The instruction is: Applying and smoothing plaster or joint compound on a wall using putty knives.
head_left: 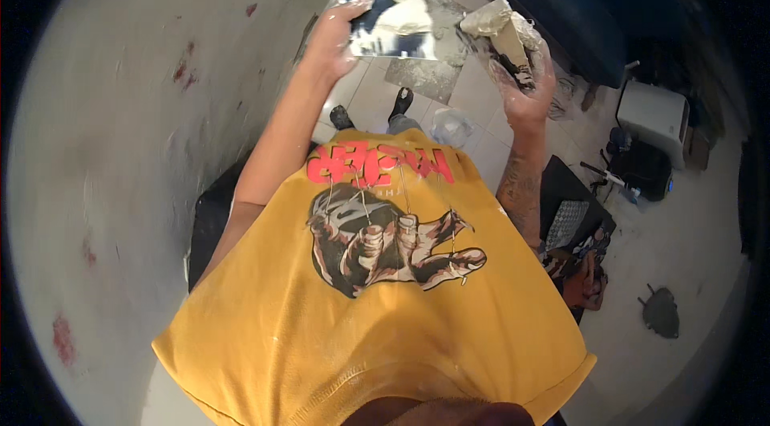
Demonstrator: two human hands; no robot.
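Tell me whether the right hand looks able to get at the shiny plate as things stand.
Probably yes: nothing visible blocks the gap between the right hand and the shiny plate, though that hand's smeared tool would likely touch it first.

The flat plate [378, 15] is silver and dark blue, its paste [403, 15] creamy white; the caked tool [507, 39] is cream and black. The mustard shirt [249, 306] bears red lettering [345, 163]; red blotches [63, 340] mottle the grey wall [144, 153].

both bare arms reaching out front and held well apart, left forearm [282, 125] slanting inward, left hand [338, 31] gripping with its thumb on top, tattooed right forearm [523, 189] pretty much straight ahead, right hand [531, 93] curled in a grip, pale smears on it
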